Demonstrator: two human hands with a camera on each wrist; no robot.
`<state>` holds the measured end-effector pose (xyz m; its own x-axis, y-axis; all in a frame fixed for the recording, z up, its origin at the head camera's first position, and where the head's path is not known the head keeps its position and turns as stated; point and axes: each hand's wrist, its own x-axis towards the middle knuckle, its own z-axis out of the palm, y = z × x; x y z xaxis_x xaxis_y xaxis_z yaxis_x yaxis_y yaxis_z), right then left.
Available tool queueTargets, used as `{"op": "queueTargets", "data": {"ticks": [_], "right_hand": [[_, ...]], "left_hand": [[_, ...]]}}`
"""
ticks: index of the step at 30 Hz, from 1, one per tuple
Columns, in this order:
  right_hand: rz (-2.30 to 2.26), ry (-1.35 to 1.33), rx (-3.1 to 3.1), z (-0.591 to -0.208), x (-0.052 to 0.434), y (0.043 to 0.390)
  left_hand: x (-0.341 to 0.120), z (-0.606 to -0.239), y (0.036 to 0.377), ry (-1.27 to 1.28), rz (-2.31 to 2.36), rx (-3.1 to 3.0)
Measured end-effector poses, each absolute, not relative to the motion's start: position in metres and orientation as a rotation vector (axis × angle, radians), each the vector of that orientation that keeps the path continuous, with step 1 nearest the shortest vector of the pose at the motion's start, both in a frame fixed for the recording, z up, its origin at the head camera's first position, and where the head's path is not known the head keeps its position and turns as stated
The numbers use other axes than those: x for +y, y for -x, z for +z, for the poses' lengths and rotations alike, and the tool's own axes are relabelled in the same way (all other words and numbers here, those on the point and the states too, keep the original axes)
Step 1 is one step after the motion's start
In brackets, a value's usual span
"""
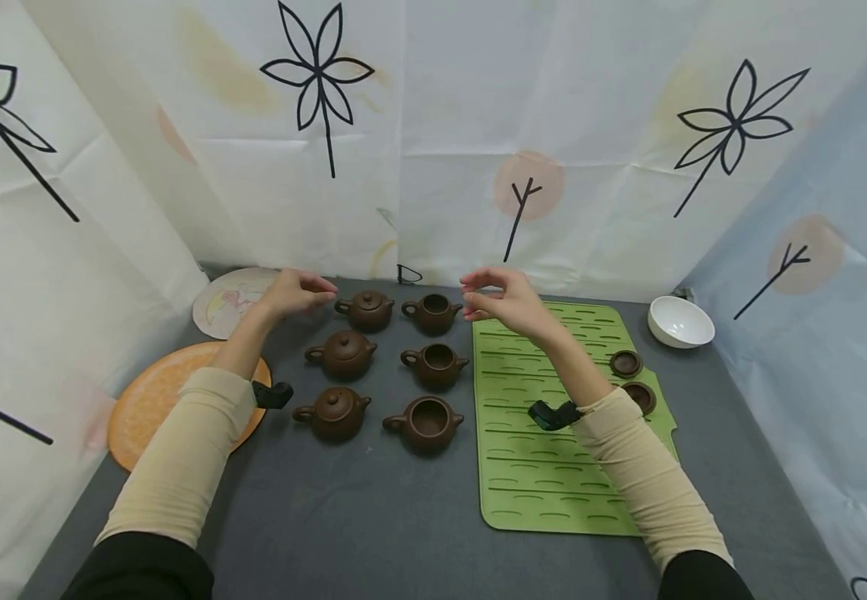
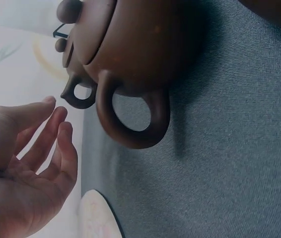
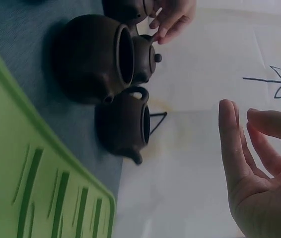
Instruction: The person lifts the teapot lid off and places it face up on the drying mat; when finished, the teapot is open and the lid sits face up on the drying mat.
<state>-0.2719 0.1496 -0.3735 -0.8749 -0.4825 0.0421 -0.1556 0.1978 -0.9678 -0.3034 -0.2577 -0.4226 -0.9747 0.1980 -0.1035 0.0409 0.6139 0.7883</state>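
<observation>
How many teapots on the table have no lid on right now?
3, all in the right column beside the green mat: back teapot, middle teapot, front teapot. The left column's three are lidded; none looks hidden.

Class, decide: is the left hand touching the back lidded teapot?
Apart. The left wrist view shows open cloth between the left hand and the teapot.

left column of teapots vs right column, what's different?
The left column of teapots all carry their lids, knobs on top; the right column of teapots stand open, with dark mouths showing. The left column sits nearer the orange plate; the right column sits beside the green mat, where two loose lids lie. Shared: three brown clay pots each, upright on the grey table, handles pointing left, with neither hand touching them.
</observation>
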Motion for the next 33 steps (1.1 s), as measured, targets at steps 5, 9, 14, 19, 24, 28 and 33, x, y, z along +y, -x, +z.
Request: {"op": "queueTargets", "data": {"ticks": [5, 9, 14, 19, 24, 28, 33], "right_hand": [[-1.748, 0.583, 2.157, -0.376, 0.118, 0.288], [-1.757, 0.551, 2.121, -0.378, 0.093, 0.299], [-1.77, 0.473, 2.069, -0.384, 0.064, 0.311], [-1.762, 0.433, 2.038, -0.395, 0.038, 0.318], [-1.736, 0.384, 2.014, -0.405, 0.017, 0.321], [-1.729, 0.342, 1.994, -0.412, 0.006, 0.322], [-1.709, 0.319, 2.011, -0.419, -0.003, 0.32]], "left_hand": [[-0.255, -0.428, 0.305, -0.208, 1.294, 2.621], [-0.253, -0.432, 0.304, -0.184, 1.291, 2.608], [-0.251, -0.436, 0.305, -0.148, 1.303, 2.597], [-0.252, -0.441, 0.303, -0.134, 1.338, 2.576], [-0.255, -0.446, 0.302, -0.125, 1.37, 2.586], [-0.255, -0.449, 0.302, -0.124, 1.378, 2.595], [-0.256, -0.452, 0.304, -0.123, 1.421, 2.561]]}}
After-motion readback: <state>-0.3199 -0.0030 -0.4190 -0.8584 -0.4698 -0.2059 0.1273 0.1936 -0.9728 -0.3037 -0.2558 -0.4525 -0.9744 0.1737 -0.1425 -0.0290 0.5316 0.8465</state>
